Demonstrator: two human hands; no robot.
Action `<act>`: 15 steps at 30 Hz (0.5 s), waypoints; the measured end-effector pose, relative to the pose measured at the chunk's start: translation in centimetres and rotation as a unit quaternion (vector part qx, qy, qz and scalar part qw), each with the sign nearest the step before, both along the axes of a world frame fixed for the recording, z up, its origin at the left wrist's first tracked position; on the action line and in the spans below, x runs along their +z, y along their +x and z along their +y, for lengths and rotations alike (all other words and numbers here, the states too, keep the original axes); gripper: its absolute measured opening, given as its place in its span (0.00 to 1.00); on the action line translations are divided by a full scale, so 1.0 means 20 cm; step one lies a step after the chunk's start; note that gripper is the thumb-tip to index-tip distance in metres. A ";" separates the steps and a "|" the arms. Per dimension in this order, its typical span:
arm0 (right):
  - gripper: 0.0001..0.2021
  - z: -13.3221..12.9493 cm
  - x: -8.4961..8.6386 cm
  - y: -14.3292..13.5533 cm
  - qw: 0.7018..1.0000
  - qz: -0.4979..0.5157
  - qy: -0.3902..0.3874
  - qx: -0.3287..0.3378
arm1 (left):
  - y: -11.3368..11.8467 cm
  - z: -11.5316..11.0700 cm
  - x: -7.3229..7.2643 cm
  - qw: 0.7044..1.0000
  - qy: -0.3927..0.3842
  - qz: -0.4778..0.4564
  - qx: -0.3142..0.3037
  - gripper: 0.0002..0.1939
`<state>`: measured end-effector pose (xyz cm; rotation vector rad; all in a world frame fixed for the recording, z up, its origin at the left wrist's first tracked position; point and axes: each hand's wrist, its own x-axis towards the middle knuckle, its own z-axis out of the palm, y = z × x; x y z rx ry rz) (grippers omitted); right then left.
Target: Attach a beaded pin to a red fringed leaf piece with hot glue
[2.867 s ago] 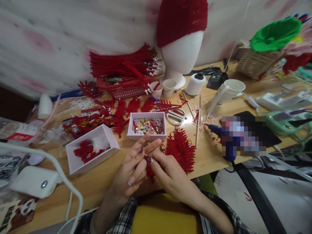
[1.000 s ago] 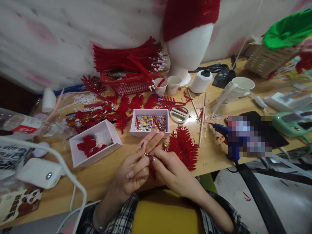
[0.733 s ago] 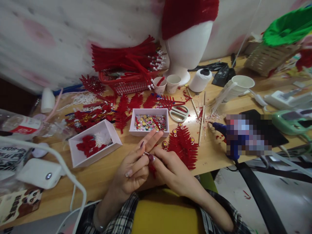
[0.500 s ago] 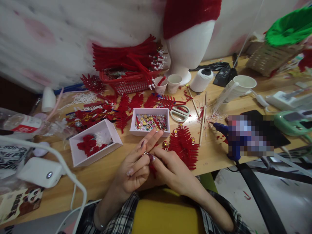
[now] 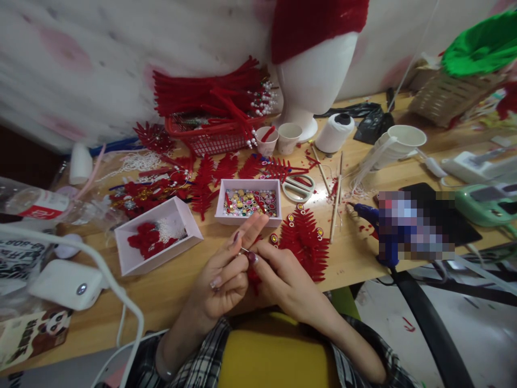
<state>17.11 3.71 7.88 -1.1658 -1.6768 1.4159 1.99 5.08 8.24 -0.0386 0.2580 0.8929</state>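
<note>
Close together over the table's front edge, both my hands meet at a thin, shiny wire-like piece (image 5: 244, 250). My left hand (image 5: 226, 275) pinches one end of it, two fingers stretched forward and the others curled. Thumb and forefinger of my right hand (image 5: 283, 277) close on the other end; the grip hides most of the piece. Something red and fuzzy (image 5: 253, 281) shows between the hands below. Just beyond my fingertips stands a white box of gems and beads (image 5: 230, 220). A red feathery leaf-shaped piece (image 5: 305, 245) lies to the right, with yellow gem settings around it.
Left of my hands sits a white box with red pieces and pearls (image 5: 133, 258). Scissors (image 5: 299, 188), sticks (image 5: 336, 205) and a blue glue gun (image 5: 367, 215) lie to the right. Behind stand a red basket (image 5: 214, 143), paper cups (image 5: 290, 139), a thread cone (image 5: 335, 133) and a white mannequin head (image 5: 315, 75).
My right fingertips have shifted very slightly away from the left ones, and a little more of the thin piece shows between them. Everything on the table stays in place.
</note>
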 end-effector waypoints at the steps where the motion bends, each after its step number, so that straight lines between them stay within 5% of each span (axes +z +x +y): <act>1: 0.11 0.00 0.00 0.00 1.000 0.005 0.000 -0.002 | 0.00 0.00 0.00 1.000 0.005 0.003 0.000 0.26; 15: 0.11 -0.01 0.01 0.00 1.000 -0.012 0.005 0.000 | 0.01 0.00 0.02 1.000 -0.023 -0.004 0.005 0.26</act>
